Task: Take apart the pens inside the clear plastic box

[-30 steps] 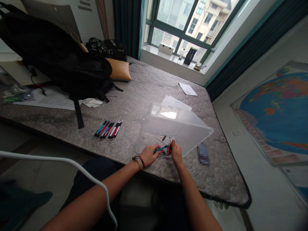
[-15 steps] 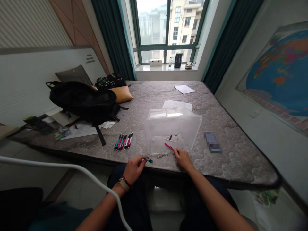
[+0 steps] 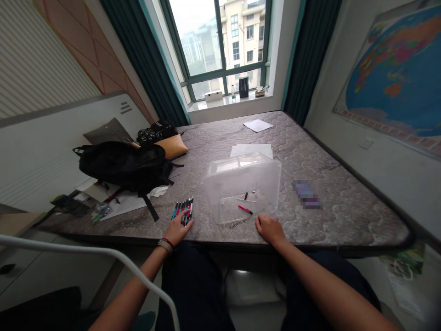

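Observation:
My left hand (image 3: 179, 228) is at the near end of a row of pens (image 3: 179, 208), thumb and fingers closed on a teal pen (image 3: 186, 218) at the row's right side. Teal, red and white pens lie there side by side. My right hand (image 3: 270, 229) rests as a loose fist on the mattress, just outside the near right corner of a clear plastic box (image 3: 215, 184); nothing shows in it. A red pen barrel (image 3: 245, 209) lies at the front of the box. Behind it are a black grip (image 3: 245, 196), a thin white refill (image 3: 247, 200) and tiny metal parts.
On the left lie a black backpack (image 3: 124, 161), a tan pouch (image 3: 174, 146) and papers. White sheets (image 3: 258, 125) lie behind the box. A blurred phone-like object (image 3: 306, 194) sits to its right. A white tube (image 3: 86, 249) crosses the lower left.
My left hand has carried the teal pen left to the row of pens. My right hand has let go of the red barrel, drawn slightly back and closed. The view has tilted.

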Available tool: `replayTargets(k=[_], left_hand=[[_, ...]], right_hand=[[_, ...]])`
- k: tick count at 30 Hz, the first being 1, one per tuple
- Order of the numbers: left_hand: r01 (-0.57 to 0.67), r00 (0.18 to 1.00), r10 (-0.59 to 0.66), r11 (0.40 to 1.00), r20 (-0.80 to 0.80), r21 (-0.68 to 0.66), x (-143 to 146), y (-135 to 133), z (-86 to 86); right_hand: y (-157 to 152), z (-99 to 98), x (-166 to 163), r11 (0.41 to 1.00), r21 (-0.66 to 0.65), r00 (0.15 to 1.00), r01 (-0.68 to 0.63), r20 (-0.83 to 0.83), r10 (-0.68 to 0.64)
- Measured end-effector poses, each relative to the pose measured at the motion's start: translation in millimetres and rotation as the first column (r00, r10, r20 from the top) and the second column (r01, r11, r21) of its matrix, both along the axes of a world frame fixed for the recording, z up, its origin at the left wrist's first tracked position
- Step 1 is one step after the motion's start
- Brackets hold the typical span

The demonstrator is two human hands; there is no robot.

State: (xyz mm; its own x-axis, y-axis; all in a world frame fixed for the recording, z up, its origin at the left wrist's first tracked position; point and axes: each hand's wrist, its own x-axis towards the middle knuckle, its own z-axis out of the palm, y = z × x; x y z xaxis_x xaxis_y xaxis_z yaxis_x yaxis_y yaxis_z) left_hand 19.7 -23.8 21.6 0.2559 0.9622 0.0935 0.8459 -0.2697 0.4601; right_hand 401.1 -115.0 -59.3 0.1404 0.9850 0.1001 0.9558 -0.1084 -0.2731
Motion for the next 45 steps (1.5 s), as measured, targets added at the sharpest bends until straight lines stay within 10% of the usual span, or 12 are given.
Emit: replayTargets(k=[10, 21, 31, 38, 45], left_hand=[[0.098, 0.896, -0.098, 0.995, -0.433, -0.022, 21.7, 69.8, -28.0], [-0.042, 0.852, 0.029, 0.999, -0.523, -0.012, 28.9, 68.4, -75.5], [-0.242, 0.969, 0.244, 0.969, -0.037, 0.057, 4.4, 36.7, -65.8], [-0.412, 0.814, 0.324, 0.907, 0.483, 0.086, 6.5, -20.1, -19.3], [0.152, 0.875, -0.168, 0.986, 0.455, 0.072, 102.3, -60.0, -6.5]], right_hand=[[1.2, -0.2, 1.1, 1.000, 0.001, 1.000, 0.000, -0.002, 0.000], [2.5, -2.4, 1.8, 1.000, -0.005, 1.000, 0.003, -0.010, -0.003], [2.7, -3.9, 1.3, 1.000, -0.001, 1.000, 0.017, 0.000, -0.017], [2.6, -1.6, 0.1, 1.000, -0.014, 1.000, 0.024, -0.003, -0.024], [4.5, -6.1, 1.1, 1.000, -0.010, 1.000, 0.021, 0.004, -0.021]])
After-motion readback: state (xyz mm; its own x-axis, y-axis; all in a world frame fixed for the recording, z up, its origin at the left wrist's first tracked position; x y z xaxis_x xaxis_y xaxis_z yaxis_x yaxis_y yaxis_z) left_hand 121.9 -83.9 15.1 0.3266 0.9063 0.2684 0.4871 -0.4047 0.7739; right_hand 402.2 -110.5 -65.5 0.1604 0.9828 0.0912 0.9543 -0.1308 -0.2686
